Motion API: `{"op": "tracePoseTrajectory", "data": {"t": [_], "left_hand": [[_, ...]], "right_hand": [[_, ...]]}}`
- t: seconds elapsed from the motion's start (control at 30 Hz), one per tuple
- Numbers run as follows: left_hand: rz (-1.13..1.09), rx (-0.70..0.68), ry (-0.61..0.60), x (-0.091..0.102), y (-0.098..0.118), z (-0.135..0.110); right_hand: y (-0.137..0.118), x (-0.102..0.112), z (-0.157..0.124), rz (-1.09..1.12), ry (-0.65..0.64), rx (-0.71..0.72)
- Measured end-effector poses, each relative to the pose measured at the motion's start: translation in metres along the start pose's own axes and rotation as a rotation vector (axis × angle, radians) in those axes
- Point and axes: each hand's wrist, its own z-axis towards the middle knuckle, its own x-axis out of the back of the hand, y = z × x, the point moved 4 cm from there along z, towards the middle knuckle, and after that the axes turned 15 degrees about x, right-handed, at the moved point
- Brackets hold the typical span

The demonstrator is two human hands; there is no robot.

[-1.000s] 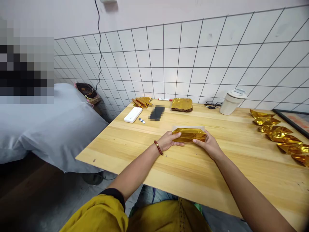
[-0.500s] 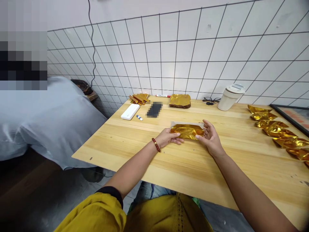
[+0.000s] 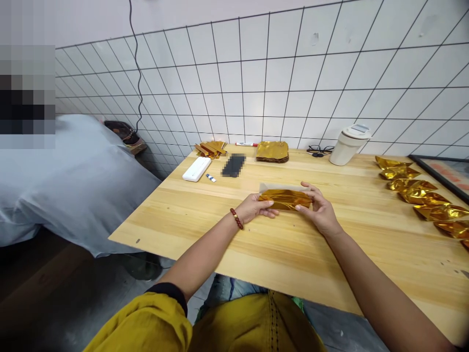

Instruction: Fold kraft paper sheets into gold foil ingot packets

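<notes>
Left hand (image 3: 253,207) pinches one end of the folded gold paper (image 3: 285,199); right hand (image 3: 322,211) grips the other. Paper between hands: shiny, creased lengthwise, pale strip (image 3: 269,187) along far edge. Beyond both hands: stack of gold sheets (image 3: 272,150).

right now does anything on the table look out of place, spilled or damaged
Nothing looks spilled. The gold strips at the table's far-left corner lie splayed, untidy beside the squared gold stack. A dark mark near the front-left corner blemishes the pale wood.
</notes>
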Motion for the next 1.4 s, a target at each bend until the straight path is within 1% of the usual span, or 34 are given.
{"op": "tracePoseTrajectory", "data": {"t": [0.07, 0.17, 0.23, 0.4, 0.47, 0.53, 0.67, 0.73, 0.8, 0.9, 1.03, 1.1, 1.13, 1.23, 1.3, 1.33, 1.4], "left_hand": [[0.010, 0.003, -0.012, 0.000, 0.000, 0.000], [0.031, 0.015, -0.035, -0.001, -0.001, -0.001], [0.033, 0.020, -0.041, -0.001, -0.001, -0.001], [0.005, 0.025, -0.026, -0.001, 0.000, -0.001], [-0.008, 0.022, -0.026, 0.000, 0.000, -0.001], [-0.032, 0.024, -0.059, 0.002, 0.002, -0.001], [-0.134, 0.059, -0.195, 0.003, 0.006, -0.003], [-0.161, 0.073, -0.225, 0.004, 0.007, -0.004], [-0.159, 0.083, -0.206, 0.005, 0.008, -0.005], [-0.135, 0.084, -0.141, 0.005, 0.006, -0.005], [-0.172, 0.039, -0.057, 0.008, 0.004, -0.001], [-0.210, 0.028, -0.037, 0.010, 0.003, 0.000], [-0.219, 0.026, -0.034, 0.010, 0.003, 0.001], [-0.223, 0.008, -0.024, 0.010, 0.002, 0.001], [-0.214, -0.010, -0.014, 0.008, 0.002, 0.000], [-0.207, -0.015, -0.010, 0.007, 0.002, 0.000], [-0.192, -0.018, -0.011, 0.006, 0.002, -0.001]], "right_hand": [[-0.002, -0.002, 0.000, 0.029, -0.021, -0.030], [-0.008, -0.005, 0.001, 0.014, -0.093, -0.070], [-0.009, -0.007, 0.001, 0.019, -0.117, -0.080], [-0.007, -0.007, -0.001, 0.084, -0.069, -0.064], [-0.007, -0.007, -0.001, 0.087, -0.070, -0.074], [-0.008, -0.007, -0.001, 0.077, -0.083, -0.075], [-0.012, -0.007, 0.002, 0.033, -0.086, -0.040], [-0.013, -0.007, 0.002, -0.009, -0.095, -0.018], [-0.016, -0.008, 0.002, -0.063, -0.113, 0.020], [-0.023, -0.012, 0.003, -0.120, -0.149, 0.068], [-0.028, -0.014, 0.003, -0.154, -0.211, 0.037], [-0.026, -0.011, 0.002, -0.102, -0.184, -0.010], [-0.022, -0.009, 0.002, -0.045, -0.142, -0.048], [-0.006, -0.002, -0.001, 0.156, 0.049, -0.194], [0.004, -0.001, -0.003, 0.228, 0.130, -0.300], [0.007, -0.001, -0.004, 0.249, 0.150, -0.342], [0.009, -0.004, -0.004, 0.283, 0.147, -0.408]]}}
